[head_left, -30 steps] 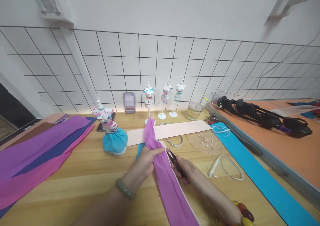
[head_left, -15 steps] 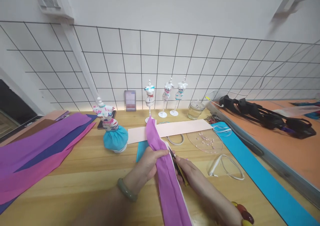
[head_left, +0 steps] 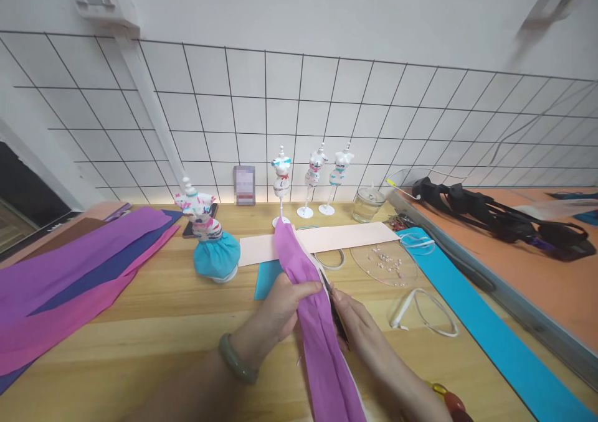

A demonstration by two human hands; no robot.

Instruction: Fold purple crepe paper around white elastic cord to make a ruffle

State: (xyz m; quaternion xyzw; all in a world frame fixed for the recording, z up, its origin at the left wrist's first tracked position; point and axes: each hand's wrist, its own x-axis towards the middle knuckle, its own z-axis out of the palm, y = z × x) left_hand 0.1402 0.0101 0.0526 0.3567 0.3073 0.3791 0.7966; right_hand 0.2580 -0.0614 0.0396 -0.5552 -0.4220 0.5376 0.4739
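Note:
My left hand [head_left: 283, 307] grips a long purple fabric strip [head_left: 322, 353], thumb on top and fingers beneath. The strip runs from the middle of the table toward me, with a white band along its right edge. In my right hand [head_left: 357, 319] is a pair of small dark thread snips [head_left: 339, 323], its tip at that white edge close to my left thumb. My fingers partly hide the snips. Under the strip's far end lie a pale pink strip [head_left: 346, 238] and a piece of blue fabric [head_left: 266, 279].
A small mannequin in a blue skirt [head_left: 216, 255] stands left; several more line the back near a phone [head_left: 245, 185] and a glass jar [head_left: 368, 204]. Purple fabric [head_left: 88, 248] lies left. To the right are beads [head_left: 389, 261], a white cord [head_left: 420, 313] and a blue strip [head_left: 476, 310].
Both hands and the snips have shifted slightly toward me along the purple strip's edge. The view has also moved a little.

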